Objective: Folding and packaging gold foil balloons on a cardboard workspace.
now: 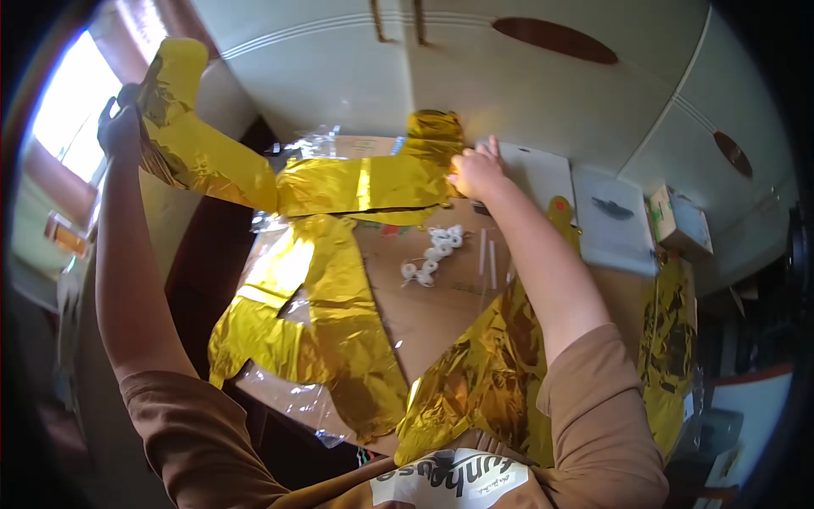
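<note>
A flat, uninflated gold foil balloon (360, 184) stretches across the far side of the table, its left part lifted into the air. My left hand (120, 127), raised at the far left, is closed on that lifted part. At the other end my right hand (479, 172) pinches the foil near its edge, with some fingers raised. Another flat gold foil balloon (352, 327) lies at the near left of the table, and a crumpled gold foil piece (487, 373) lies close to my body. Small white ribbon rolls (437, 248) lie in a cluster mid-table beside two thin white straws (487, 259).
Cardboard (441, 314) covers the table. Behind my right hand are a white flat panel (538, 174) and a pale flat packet (615, 216). A small box (681, 222) stands at the right, above more gold foil (666, 339). White cabinets (551, 93) close off the back.
</note>
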A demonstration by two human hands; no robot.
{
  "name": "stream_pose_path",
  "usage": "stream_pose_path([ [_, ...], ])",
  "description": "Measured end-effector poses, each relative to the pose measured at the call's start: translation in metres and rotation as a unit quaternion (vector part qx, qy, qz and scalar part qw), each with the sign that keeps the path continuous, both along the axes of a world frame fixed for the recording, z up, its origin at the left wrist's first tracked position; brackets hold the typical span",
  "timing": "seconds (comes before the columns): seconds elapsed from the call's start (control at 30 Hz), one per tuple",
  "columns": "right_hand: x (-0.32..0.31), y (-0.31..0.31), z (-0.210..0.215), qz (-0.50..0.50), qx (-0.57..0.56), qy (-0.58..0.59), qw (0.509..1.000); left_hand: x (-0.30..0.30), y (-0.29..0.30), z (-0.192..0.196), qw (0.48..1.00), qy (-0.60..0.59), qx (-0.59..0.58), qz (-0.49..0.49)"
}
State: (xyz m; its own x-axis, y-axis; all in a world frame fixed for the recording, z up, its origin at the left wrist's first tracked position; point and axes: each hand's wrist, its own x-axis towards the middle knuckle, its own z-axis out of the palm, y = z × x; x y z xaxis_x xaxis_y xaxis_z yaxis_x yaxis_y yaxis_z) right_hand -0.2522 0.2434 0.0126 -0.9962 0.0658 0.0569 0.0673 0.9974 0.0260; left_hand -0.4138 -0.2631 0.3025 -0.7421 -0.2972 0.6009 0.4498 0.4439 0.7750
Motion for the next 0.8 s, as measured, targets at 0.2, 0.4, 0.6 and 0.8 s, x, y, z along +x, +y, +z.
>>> stream_pose_path([
  [0.2,0.046,-0.016,0.082,0.041,-0.11,0.313,0.943,0.128,0.063,0.025,0.952,0.093,-0.278,-0.09],
  [0.4,0.166,-0.08,0.278,0.342,-0.107,0.429,0.829,0.289,0.179,0.027,0.909,0.155,-0.279,-0.268],
  [0.6,0.297,-0.082,0.347,0.181,-0.294,0.061,0.936,0.372,0.223,0.002,0.872,0.273,-0.176,-0.367],
  [0.8,0.391,-0.036,0.326,0.063,-0.184,0.134,0.972,0.422,0.21,-0.135,0.75,-0.135,0.146,-0.631],
])
